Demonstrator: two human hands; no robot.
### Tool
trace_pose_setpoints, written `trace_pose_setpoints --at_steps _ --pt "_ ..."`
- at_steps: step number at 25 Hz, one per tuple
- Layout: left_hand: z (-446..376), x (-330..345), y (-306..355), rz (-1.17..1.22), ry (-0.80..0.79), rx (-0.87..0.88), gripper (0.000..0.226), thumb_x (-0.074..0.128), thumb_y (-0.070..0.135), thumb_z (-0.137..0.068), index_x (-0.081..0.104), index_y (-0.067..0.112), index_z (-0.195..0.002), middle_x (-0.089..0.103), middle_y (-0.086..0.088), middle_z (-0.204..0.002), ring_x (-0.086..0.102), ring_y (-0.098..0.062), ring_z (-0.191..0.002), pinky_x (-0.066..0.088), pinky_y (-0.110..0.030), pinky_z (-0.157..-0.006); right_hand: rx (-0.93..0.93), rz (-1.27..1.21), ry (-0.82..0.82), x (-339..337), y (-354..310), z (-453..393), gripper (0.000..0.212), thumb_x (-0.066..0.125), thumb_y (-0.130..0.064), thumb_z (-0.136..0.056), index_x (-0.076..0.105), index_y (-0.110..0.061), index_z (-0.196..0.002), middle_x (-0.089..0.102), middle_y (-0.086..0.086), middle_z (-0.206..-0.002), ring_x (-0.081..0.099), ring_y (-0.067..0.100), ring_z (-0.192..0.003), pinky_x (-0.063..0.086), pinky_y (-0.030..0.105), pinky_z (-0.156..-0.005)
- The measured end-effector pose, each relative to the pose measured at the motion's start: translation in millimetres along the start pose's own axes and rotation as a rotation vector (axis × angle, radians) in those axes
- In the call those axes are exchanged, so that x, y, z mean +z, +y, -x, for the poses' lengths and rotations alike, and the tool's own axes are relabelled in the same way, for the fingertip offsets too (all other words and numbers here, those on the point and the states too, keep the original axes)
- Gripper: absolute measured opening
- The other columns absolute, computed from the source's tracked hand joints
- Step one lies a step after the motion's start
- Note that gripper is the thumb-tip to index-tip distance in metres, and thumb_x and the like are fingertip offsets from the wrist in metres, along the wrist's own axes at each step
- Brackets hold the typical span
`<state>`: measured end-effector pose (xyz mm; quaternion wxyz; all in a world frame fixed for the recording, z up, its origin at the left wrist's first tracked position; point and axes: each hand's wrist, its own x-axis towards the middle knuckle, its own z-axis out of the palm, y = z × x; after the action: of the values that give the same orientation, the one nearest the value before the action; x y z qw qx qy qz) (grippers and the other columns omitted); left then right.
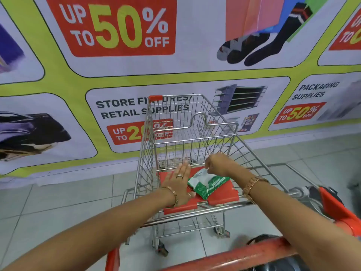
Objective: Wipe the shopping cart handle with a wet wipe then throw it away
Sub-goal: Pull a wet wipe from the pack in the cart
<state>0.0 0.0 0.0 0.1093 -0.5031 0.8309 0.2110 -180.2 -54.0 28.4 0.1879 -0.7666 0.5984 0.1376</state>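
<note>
A green wet wipe pack (214, 184) lies on the red fold-down seat panel (222, 195) of a wire shopping cart (175, 122). My left hand (178, 182) rests flat on the panel, fingers straight, its thumb against the pack's left end. My right hand (216, 163) hovers over the pack's far end, fingertips pinched on a white wet wipe (201, 174) that sticks out of the pack. The red cart handle (244, 253) runs across the bottom of the view, beneath both forearms.
A big printed sale banner (117, 28) covers the wall just beyond the cart's front. Grey floor tiles (58, 202) stretch to the left. The handle's red end bracket (332, 200) sits at the right. A dark object (281, 265) lies under the handle.
</note>
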Motion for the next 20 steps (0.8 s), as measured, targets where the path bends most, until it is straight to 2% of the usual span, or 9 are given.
trace_pose_setpoints --at_steps 4,7,10,12,13,15,17,19,20 --pt "-15.5 12.7 -6.2 -0.047 -0.224 0.019 0.092 0.039 0.053 -0.087 -0.026 0.017 -0.141 -0.033 0.001 -0.151 -0.022 -0.017 -0.142 -0.003 -0.043 -0.117 0.002 0.066 -0.135 12.9 3.1 -13.0 0.026 0.062 -0.015 -0.083 0.065 -0.004 -0.106 0.067 0.013 -0.108 0.059 0.027 -0.102 0.049 0.035 -0.092" --pt "-22.5 19.1 -8.6 -0.053 -0.336 0.047 0.092 0.040 0.053 -0.088 -0.026 0.018 -0.141 -0.031 0.002 -0.153 -0.020 -0.017 -0.143 -0.004 -0.043 -0.118 0.014 0.152 -0.268 24.4 -5.8 -19.7 0.023 0.061 -0.024 -0.084 0.067 -0.002 -0.088 0.063 0.013 -0.082 0.054 0.024 -0.078 0.049 0.031 -0.069" --pt "-25.1 22.9 -7.7 -0.113 -0.396 0.062 0.088 0.039 0.051 -0.089 -0.022 0.017 -0.143 -0.026 0.001 -0.155 -0.016 -0.016 -0.144 -0.003 -0.046 -0.118 0.001 0.235 -0.315 29.9 -13.7 -22.2 0.020 0.061 -0.026 -0.083 0.064 -0.007 -0.077 0.058 0.007 -0.072 0.053 0.023 -0.074 0.041 0.025 -0.052" --pt "-24.7 23.5 -6.2 -0.147 -0.438 0.059 0.085 0.039 0.049 -0.090 -0.020 0.018 -0.144 -0.023 0.002 -0.156 -0.015 -0.015 -0.144 -0.003 -0.046 -0.119 -0.016 0.251 -0.305 32.3 -14.7 -24.1 0.017 0.063 -0.021 -0.081 0.066 -0.005 -0.082 0.065 0.013 -0.084 0.060 0.026 -0.083 0.047 0.027 -0.061" --pt "-24.5 23.5 -6.6 -0.165 -0.444 0.056 0.084 0.039 0.047 -0.090 -0.019 0.018 -0.144 -0.022 0.002 -0.156 -0.014 -0.015 -0.145 -0.003 -0.047 -0.119 -0.014 0.256 -0.298 33.2 -14.5 -24.9 0.016 0.064 -0.021 -0.081 0.065 -0.005 -0.079 0.065 0.015 -0.088 0.060 0.026 -0.086 0.049 0.028 -0.067" --pt "-23.9 23.0 -6.9 -0.201 -0.450 0.049 0.082 0.038 0.046 -0.091 -0.018 0.019 -0.144 -0.021 0.003 -0.156 -0.013 -0.015 -0.145 -0.003 -0.047 -0.118 -0.002 0.254 -0.283 33.5 -13.7 -26.3 0.020 0.063 -0.020 -0.082 0.060 -0.005 -0.070 0.061 0.014 -0.085 0.057 0.025 -0.081 0.047 0.027 -0.061" --pt "-23.4 21.6 -6.7 -0.229 -0.476 0.049 0.081 0.037 0.047 -0.091 -0.017 0.018 -0.144 -0.020 0.003 -0.157 -0.013 -0.015 -0.145 -0.003 -0.047 -0.119 0.019 0.233 -0.276 34.7 -12.0 -28.4 0.014 0.063 -0.015 -0.081 0.065 -0.002 -0.076 0.057 0.011 -0.078 0.053 0.022 -0.074 0.040 0.023 -0.049" --pt "-23.4 21.0 -6.5 -0.234 -0.491 0.043 0.080 0.036 0.048 -0.091 -0.016 0.018 -0.144 -0.019 0.003 -0.157 -0.013 -0.015 -0.145 -0.003 -0.048 -0.119 0.037 0.189 -0.269 34.4 -8.8 -30.0 0.012 0.062 -0.010 -0.081 0.068 -0.001 -0.080 0.054 0.010 -0.073 0.051 0.021 -0.072 0.040 0.023 -0.049" --pt "-23.0 20.8 -6.7 -0.235 -0.498 0.041 0.080 0.035 0.047 -0.091 -0.016 0.018 -0.145 -0.019 0.003 -0.157 -0.013 -0.015 -0.145 -0.003 -0.048 -0.119 0.041 0.159 -0.259 34.7 -6.6 -30.7 0.013 0.059 -0.009 -0.082 0.067 -0.002 -0.074 0.054 0.011 -0.072 0.052 0.022 -0.072 0.044 0.027 -0.054"
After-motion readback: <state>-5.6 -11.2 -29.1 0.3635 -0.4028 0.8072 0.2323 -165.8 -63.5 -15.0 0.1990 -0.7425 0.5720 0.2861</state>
